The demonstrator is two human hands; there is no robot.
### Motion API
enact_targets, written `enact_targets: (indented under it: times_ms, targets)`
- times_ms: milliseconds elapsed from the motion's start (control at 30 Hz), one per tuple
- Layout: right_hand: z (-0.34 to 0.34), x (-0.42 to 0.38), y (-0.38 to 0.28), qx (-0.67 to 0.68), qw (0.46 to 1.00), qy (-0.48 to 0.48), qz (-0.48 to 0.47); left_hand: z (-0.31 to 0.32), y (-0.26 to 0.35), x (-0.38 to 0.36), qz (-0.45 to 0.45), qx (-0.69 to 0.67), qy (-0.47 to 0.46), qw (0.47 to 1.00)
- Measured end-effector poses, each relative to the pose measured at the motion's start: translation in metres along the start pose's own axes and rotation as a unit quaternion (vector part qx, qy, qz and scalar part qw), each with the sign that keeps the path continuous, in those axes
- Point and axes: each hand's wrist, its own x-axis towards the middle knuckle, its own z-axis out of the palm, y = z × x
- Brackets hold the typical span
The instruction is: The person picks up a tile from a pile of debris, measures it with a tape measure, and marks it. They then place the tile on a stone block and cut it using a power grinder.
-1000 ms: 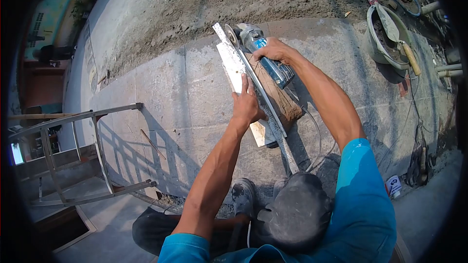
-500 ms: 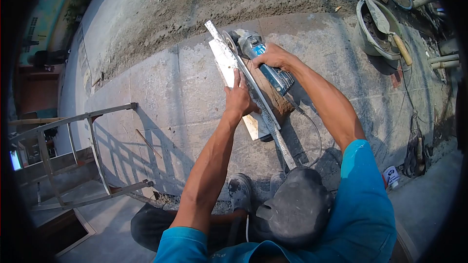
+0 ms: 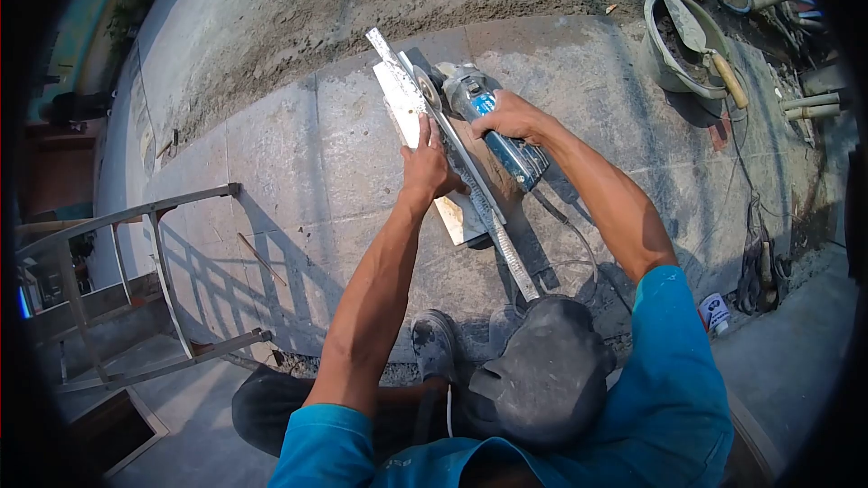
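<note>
My left hand (image 3: 428,167) lies on a white tile (image 3: 461,221), fingers stretched forward and apart, with the thumb side by a long, speckled metal straightedge (image 3: 506,258). The straightedge runs lengthwise over the tile, and its near end reaches my dark-clad knee. My right hand (image 3: 514,117) is wrapped round the body of a blue angle grinder (image 3: 515,158). The grinder's disc (image 3: 427,90) stands against the straightedge near the far part of the tile; its exact contact is hard to see. A brown block (image 3: 493,167) shows beneath the tile, partly hidden.
A bucket (image 3: 665,68) with a trowel (image 3: 687,27) stands at the far right. The grinder's cord (image 3: 583,239) trails toward me. A metal ladder-like frame (image 3: 154,262) lies at left, near a thin stick (image 3: 262,259). A white container (image 3: 714,314) is at right.
My right hand has drawn the grinder a little toward me along the straightedge. My left hand keeps its place on the tile. The whole view has shifted slightly.
</note>
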Motion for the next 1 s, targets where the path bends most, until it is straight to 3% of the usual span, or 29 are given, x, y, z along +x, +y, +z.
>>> enact_targets:
  times_ms: [333, 1000]
  targets:
    - [0.001, -0.041, 0.014, -0.022, 1.000, -0.002, 0.005, 0.020, -0.017, 0.013, 0.015, -0.021, 0.006, 1.000]
    - [0.007, -0.128, 0.075, -0.062, 0.996, -0.026, 0.064, 0.002, -0.001, 0.005, -0.010, -0.014, -0.007, 1.000]
